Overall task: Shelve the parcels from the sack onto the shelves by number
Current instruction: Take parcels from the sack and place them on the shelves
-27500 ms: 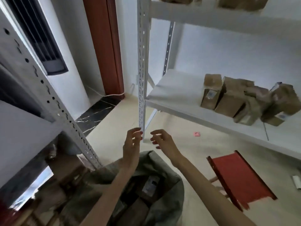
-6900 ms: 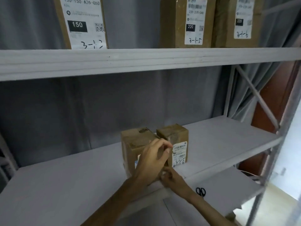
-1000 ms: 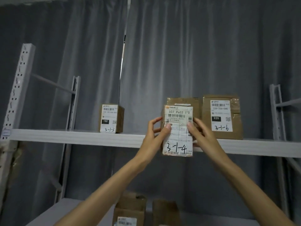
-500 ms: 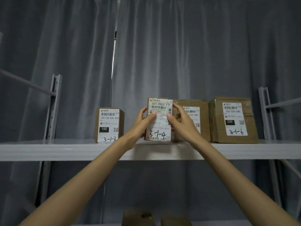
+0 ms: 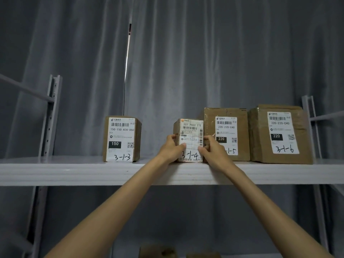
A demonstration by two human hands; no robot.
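Note:
A small cardboard parcel marked 3-1-4 (image 5: pixel 190 131) stands upright on the white top shelf (image 5: pixel 74 172), label facing me. My left hand (image 5: pixel 172 150) grips its left side with the thumb on the label. My right hand (image 5: pixel 214 152) grips its right side, fingers tucked between it and the parcel marked 3-1-5 (image 5: pixel 228 131). The parcel marked 3-1-3 (image 5: pixel 122 139) stands apart to the left. The parcel marked 3-1-6 (image 5: pixel 281 134) is at the far right. The sack is out of view.
Grey curtains hang behind the shelf. White perforated uprights stand at the left (image 5: pixel 50 116) and right (image 5: pixel 309 127). A gap lies between the 3-1-3 and 3-1-4 parcels. Tops of two more cardboard boxes (image 5: pixel 158 252) show on the shelf below.
Both hands lowered the 3-1-4 parcel onto the top shelf, from held in front of it to standing beside the 3-1-5 parcel. My view rose toward shelf level.

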